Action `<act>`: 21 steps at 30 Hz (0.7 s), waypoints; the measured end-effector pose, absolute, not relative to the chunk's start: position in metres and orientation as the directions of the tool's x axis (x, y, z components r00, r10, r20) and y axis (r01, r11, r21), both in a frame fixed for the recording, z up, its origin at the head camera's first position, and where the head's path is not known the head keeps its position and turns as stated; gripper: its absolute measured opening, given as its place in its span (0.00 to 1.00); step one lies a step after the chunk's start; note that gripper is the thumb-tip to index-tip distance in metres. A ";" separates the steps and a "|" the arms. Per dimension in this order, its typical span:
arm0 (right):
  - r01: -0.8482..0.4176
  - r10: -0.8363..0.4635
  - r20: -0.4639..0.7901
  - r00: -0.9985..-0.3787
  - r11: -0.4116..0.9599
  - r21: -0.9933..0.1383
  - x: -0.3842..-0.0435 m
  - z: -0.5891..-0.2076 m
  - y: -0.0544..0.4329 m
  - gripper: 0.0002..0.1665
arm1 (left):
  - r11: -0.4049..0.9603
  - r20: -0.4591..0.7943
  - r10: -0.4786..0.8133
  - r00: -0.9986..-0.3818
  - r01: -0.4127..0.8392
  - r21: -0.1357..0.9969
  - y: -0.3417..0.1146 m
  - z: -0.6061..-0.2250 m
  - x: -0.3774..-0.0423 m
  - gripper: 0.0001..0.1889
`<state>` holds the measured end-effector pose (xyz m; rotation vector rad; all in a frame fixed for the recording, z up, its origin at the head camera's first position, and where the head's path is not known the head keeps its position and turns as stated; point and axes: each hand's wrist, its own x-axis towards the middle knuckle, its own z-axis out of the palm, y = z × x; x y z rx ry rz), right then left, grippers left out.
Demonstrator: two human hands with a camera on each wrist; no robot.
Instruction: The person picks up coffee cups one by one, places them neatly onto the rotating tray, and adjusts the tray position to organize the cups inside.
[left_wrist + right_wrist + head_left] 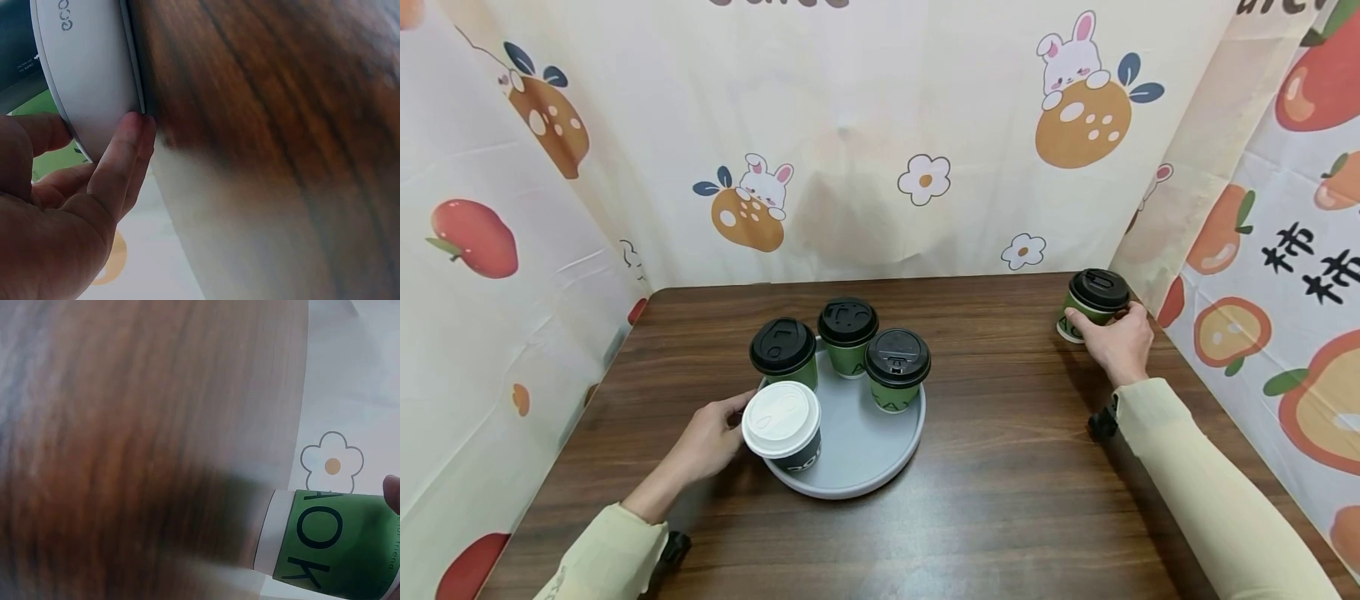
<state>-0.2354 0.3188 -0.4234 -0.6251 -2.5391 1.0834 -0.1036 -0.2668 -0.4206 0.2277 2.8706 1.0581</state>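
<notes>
My left hand (709, 437) grips the left rim of a round grey tray (868, 479); in the left wrist view its fingers lie along the tray's outer wall (94, 75), with the thumb at the rim. On the tray stand a dark cup with a white lid (782, 423), nearest me, and three green paper cups with black lids: one at the left (784, 346), one at the back (848, 333), one at the right (898, 367). At the table's far right corner my right hand (1116, 340) holds another black-lidded green cup (1099, 293) upright. Whether its base touches the table I cannot tell.
The brown wooden table (1000, 467) is enclosed at the back by a printed curtain (865, 225). More printed cloth hangs at the left (482, 333) and at the right (1247, 275), close to the right hand.
</notes>
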 end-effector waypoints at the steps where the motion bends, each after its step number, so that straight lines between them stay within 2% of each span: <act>1: 0.270 0.505 0.109 -0.856 0.618 -0.739 -0.236 -0.423 0.319 0.63 | 0.751 -0.020 0.164 -0.986 0.112 0.650 -0.267 -0.420 -0.104 0.25; 21: 0.277 0.525 0.110 -0.844 0.603 -0.748 -0.237 -0.425 0.320 0.59 | 0.748 -0.041 0.159 -0.986 0.093 0.658 -0.266 -0.418 -0.103 0.26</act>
